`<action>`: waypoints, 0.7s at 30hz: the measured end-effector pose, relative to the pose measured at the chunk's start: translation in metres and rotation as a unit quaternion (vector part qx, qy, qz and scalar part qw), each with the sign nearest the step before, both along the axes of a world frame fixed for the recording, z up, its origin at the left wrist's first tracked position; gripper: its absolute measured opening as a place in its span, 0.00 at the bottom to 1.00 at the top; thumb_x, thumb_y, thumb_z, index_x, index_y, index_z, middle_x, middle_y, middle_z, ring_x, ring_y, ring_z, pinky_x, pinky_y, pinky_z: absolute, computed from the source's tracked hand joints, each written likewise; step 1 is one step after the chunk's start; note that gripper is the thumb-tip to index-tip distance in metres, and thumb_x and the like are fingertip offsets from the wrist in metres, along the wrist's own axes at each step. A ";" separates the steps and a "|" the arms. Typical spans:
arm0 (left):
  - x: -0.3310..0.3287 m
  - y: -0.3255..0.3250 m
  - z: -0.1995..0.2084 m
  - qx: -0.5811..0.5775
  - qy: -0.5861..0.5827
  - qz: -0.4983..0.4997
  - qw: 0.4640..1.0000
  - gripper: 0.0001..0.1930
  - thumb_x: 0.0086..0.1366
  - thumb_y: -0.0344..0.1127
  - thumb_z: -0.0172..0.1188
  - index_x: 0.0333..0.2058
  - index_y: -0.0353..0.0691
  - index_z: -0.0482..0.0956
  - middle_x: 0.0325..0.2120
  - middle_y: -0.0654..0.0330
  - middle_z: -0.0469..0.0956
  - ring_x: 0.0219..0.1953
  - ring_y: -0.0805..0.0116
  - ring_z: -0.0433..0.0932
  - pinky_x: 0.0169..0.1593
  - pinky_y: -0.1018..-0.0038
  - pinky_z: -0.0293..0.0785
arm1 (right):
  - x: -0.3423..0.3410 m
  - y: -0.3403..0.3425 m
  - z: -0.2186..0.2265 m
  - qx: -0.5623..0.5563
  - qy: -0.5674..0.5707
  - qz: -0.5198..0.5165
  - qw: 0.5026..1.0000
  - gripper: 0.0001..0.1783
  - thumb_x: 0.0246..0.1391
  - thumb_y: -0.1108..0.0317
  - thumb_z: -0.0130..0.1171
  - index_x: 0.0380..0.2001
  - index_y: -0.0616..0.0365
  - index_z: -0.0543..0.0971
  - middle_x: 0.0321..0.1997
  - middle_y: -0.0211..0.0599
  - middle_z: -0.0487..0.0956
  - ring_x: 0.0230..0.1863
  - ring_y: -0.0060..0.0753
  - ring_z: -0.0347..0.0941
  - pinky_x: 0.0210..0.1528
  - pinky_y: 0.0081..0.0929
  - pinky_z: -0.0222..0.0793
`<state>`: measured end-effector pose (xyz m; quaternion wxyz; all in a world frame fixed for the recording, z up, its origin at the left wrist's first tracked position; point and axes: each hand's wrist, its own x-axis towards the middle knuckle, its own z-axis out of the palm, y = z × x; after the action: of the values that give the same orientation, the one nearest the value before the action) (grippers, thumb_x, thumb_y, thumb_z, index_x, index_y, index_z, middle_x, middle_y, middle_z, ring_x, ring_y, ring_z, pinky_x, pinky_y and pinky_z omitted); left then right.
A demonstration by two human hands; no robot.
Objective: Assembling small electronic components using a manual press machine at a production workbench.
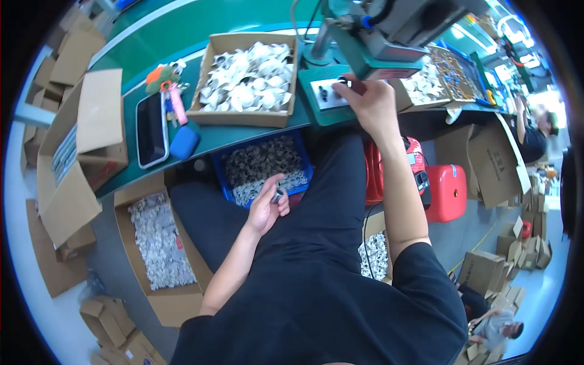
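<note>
My left hand [263, 210] is over my lap, fingers curled round a small grey metal part [278, 196]. At the bench press [389, 55], my right hand [372, 103] reaches in under the head with thumb and fingers pinched together. Its fingertips are at the white fixture plate [325, 100], beside small dark pins. What they grip is mostly hidden by the fingers. To the left of the press, a cardboard box [283, 120] holds many white curved pieces [246, 79]. Below the bench edge, a blue bin [226, 182] contains grey metal parts [267, 158] and paler ones.
On the green bench [137, 131] lie a phone [151, 131], a blue case [184, 143] and keys. Open cartons [161, 243] of small parts stand on the floor at both sides. A red case [447, 193] is right of my leg. Other people are at far right.
</note>
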<state>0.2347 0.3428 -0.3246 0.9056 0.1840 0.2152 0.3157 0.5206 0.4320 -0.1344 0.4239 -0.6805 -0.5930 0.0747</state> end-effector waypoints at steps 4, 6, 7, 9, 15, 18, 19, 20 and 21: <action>-0.010 -0.014 -0.025 -0.024 0.050 -0.009 0.998 0.18 0.79 0.44 0.43 0.63 0.48 0.65 0.27 0.63 0.65 0.28 0.72 0.64 0.34 0.74 0.64 | 0.011 -0.002 0.005 -0.099 0.009 0.009 0.995 0.18 0.51 0.62 0.73 0.37 0.68 0.85 0.26 0.39 0.82 0.26 0.26 0.77 0.33 0.25 0.72; -0.015 -0.008 -0.034 -0.040 0.066 -0.006 0.997 0.19 0.79 0.44 0.43 0.63 0.47 0.65 0.27 0.63 0.65 0.28 0.72 0.65 0.35 0.73 0.65 | 0.016 0.000 0.003 -0.120 0.081 0.040 0.989 0.20 0.50 0.62 0.73 0.39 0.68 0.84 0.28 0.44 0.82 0.29 0.32 0.78 0.34 0.26 0.73; -0.015 -0.007 -0.034 -0.039 0.068 -0.008 0.997 0.19 0.79 0.44 0.43 0.63 0.47 0.65 0.27 0.63 0.65 0.28 0.72 0.65 0.35 0.73 0.65 | 0.015 -0.003 0.004 -0.119 0.083 0.039 0.989 0.20 0.50 0.62 0.73 0.39 0.68 0.84 0.28 0.44 0.82 0.29 0.32 0.78 0.34 0.26 0.73; -0.018 -0.003 -0.037 -0.047 0.075 -0.007 0.996 0.18 0.79 0.44 0.44 0.61 0.47 0.66 0.27 0.63 0.66 0.29 0.71 0.66 0.35 0.73 0.65 | 0.012 -0.010 0.006 -0.108 0.088 0.008 0.990 0.20 0.51 0.61 0.73 0.38 0.68 0.84 0.28 0.45 0.83 0.29 0.32 0.78 0.35 0.27 0.74; -0.013 -0.002 -0.042 -0.042 0.087 -0.033 0.995 0.17 0.78 0.44 0.44 0.59 0.46 0.68 0.28 0.63 0.66 0.29 0.71 0.66 0.34 0.73 0.65 | 0.012 -0.010 0.010 -0.064 0.065 0.013 0.996 0.15 0.51 0.64 0.71 0.31 0.70 0.84 0.25 0.41 0.83 0.26 0.24 0.76 0.33 0.25 0.71; -0.016 -0.006 -0.044 -0.060 0.107 -0.039 0.992 0.17 0.78 0.44 0.45 0.59 0.47 0.68 0.27 0.63 0.66 0.28 0.72 0.66 0.34 0.73 0.65 | 0.035 -0.004 0.004 -0.088 0.025 -0.026 0.995 0.16 0.53 0.64 0.69 0.41 0.65 0.84 0.34 0.45 0.83 0.35 0.37 0.79 0.41 0.32 0.74; -0.014 -0.004 -0.046 -0.057 0.104 -0.034 0.992 0.17 0.78 0.44 0.45 0.59 0.47 0.68 0.27 0.63 0.66 0.28 0.72 0.66 0.34 0.73 0.65 | 0.060 0.003 -0.003 -0.032 0.017 -0.044 0.998 0.14 0.53 0.67 0.66 0.40 0.65 0.84 0.34 0.45 0.83 0.37 0.40 0.79 0.43 0.34 0.74; -0.011 -0.002 -0.048 -0.057 0.104 -0.041 0.992 0.17 0.78 0.44 0.45 0.59 0.47 0.68 0.27 0.63 0.66 0.28 0.72 0.66 0.34 0.73 0.65 | 0.090 0.012 -0.004 0.024 0.010 -0.060 0.998 0.12 0.53 0.70 0.64 0.40 0.65 0.83 0.35 0.46 0.83 0.40 0.43 0.79 0.45 0.36 0.74; -0.012 -0.002 -0.052 -0.061 0.108 -0.044 0.991 0.16 0.78 0.44 0.45 0.59 0.47 0.68 0.27 0.63 0.67 0.28 0.72 0.66 0.34 0.73 0.65 | 0.108 0.021 0.001 0.051 -0.049 -0.070 0.995 0.11 0.52 0.72 0.61 0.39 0.66 0.81 0.35 0.48 0.82 0.42 0.47 0.79 0.46 0.38 0.73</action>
<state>0.2224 0.3408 -0.3767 0.8995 0.1714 0.3225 0.2398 0.6283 0.4534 -0.1330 0.4328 -0.7010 -0.5665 -0.0187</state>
